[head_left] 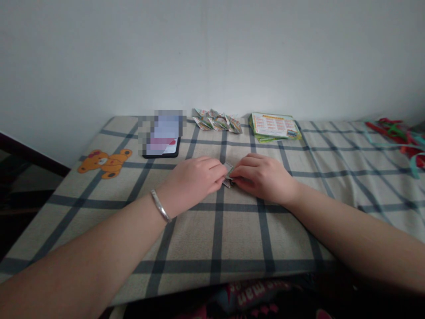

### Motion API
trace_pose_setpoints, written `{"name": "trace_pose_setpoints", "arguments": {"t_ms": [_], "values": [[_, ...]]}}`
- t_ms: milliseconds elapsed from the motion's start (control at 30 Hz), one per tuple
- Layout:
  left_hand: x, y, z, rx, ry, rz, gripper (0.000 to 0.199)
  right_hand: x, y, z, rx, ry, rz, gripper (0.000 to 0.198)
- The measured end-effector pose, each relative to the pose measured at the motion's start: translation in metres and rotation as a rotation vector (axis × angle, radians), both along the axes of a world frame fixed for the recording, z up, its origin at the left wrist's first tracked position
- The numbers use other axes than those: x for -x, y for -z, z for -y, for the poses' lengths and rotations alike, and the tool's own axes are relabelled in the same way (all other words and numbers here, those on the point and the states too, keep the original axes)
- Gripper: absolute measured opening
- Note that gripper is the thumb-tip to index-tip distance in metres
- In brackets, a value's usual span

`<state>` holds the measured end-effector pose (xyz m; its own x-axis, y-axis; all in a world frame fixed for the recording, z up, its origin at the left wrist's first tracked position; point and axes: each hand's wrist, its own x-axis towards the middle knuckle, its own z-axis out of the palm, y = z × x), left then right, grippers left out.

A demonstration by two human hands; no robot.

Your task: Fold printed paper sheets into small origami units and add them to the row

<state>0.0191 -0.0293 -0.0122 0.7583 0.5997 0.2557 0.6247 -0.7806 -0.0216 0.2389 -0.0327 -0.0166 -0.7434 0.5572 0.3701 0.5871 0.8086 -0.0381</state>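
A small folded piece of printed paper (228, 181) lies between my hands, low over the checked tablecloth. My left hand (199, 176), with a silver bracelet on its wrist, has its fingers closed on the paper's left side. From the right, my right hand (260, 176) pinches the same paper between thumb and fingers. Fingers cover much of the paper, so its full shape is hidden. Beyond my hands, several folded paper pieces (217, 122) sit in a group near the wall. To their right lies a stack of printed cards (275, 126), green at the edges.
A phone (162, 137) with a blurred screen lies at the back left. Near it is an orange bear figure (105, 163) on the cloth. Red and green ribbons (398, 137) lie at the far right. A wall (212, 57) borders the table's (186, 239) back edge.
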Motion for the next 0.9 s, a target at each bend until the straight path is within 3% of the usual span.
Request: {"name": "trace_pose_setpoints", "arguments": {"t_ms": [167, 333, 900], "values": [[0.003, -0.004, 0.003, 0.057, 0.016, 0.045, 0.021, -0.002, -0.004, 0.004, 0.059, 0.041, 0.008, 0.020], [0.005, -0.007, 0.005, -0.027, 0.000, -0.029, 0.017, -0.002, -0.006, 0.007, 0.097, 0.063, 0.013, 0.021], [0.005, -0.009, 0.006, 0.019, -0.026, 0.009, 0.016, -0.011, -0.013, 0.007, 0.073, 0.192, 0.093, 0.016]]}}
